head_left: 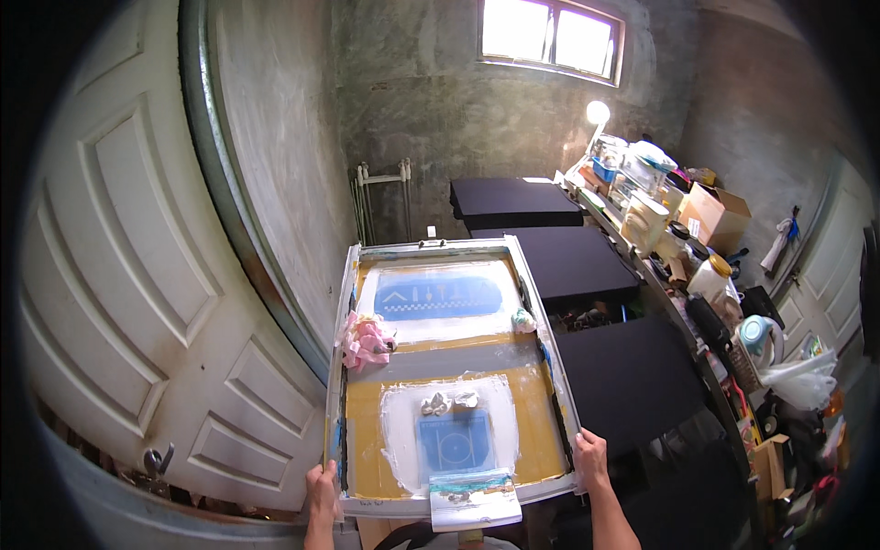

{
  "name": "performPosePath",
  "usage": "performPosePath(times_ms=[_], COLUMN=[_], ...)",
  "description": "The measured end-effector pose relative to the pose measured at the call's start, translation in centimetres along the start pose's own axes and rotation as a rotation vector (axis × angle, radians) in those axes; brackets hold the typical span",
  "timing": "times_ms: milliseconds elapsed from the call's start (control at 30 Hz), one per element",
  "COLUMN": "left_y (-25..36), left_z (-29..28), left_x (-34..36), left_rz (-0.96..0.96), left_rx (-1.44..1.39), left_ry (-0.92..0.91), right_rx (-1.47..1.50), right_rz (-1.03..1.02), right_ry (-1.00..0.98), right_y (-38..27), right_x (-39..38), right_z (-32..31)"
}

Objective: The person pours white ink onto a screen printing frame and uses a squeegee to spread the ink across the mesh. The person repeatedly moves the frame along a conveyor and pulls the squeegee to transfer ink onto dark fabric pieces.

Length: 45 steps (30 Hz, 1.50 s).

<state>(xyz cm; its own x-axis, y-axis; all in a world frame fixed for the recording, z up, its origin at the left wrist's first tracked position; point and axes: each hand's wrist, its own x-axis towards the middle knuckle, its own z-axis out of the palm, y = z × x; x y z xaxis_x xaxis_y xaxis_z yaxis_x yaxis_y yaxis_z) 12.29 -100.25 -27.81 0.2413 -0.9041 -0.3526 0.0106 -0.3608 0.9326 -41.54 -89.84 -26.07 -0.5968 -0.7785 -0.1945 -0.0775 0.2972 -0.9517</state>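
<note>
A large screen printing frame with a pale rim is in front of me, tilted slightly. My left hand is closed round its near left corner; my right hand grips its right side near the near corner. Two blue stencil areas show on the mesh: a wide far one and a smaller near one. A crumpled pink cloth lies at the left edge, and a small pale wad at the right. White crumpled pieces rest above the near stencil. A white squeegee-like piece overlaps the near rim.
Several black-covered flat boards stand in a row to the right. Beyond them a shelf is crowded with jars, a cardboard box, bags and a lit lamp. A white panelled door is close on the left.
</note>
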Motion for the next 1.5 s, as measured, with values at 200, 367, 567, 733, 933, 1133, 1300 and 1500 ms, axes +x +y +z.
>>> performPosePath(times_ms=[200,367,567,733,933,1133,1300,1500], left_y=[4.5,8.6,12.3,16.0,16.0,16.1,15.3,18.8], left_z=[3.1,6.5,10.5,17.0,22.8,26.3,27.7,30.0], left_x=[8.3,13.8,16.3,24.2,29.1,30.6,30.3,36.0], left_rz=[0.052,0.076,-0.036,0.027,0.033,0.009,0.009,0.011], left_rx=[0.025,-0.025,-0.068,0.035,0.007,-0.007,-0.034,0.003], left_ry=[-0.024,-0.082,-0.056,-0.101,-0.107,-0.049,-0.043,-0.081], right_rx=[-0.008,-0.002,0.055,0.106,0.165,0.121,0.071,0.092], right_rz=[0.003,0.027,0.076,0.084,0.015,0.004,0.006,0.034], right_ry=[0.033,0.066,0.033,0.079,0.098,0.108,0.062,0.127], right_y=[-3.8,-6.9,-9.4,-10.3,-7.9,-7.8,-7.8,-10.0], right_x=[6.8,11.4,16.1,25.0,32.7,37.6,38.5,42.1], right_z=[4.6,6.9,6.3,7.8,7.6,7.0,5.8,8.6])
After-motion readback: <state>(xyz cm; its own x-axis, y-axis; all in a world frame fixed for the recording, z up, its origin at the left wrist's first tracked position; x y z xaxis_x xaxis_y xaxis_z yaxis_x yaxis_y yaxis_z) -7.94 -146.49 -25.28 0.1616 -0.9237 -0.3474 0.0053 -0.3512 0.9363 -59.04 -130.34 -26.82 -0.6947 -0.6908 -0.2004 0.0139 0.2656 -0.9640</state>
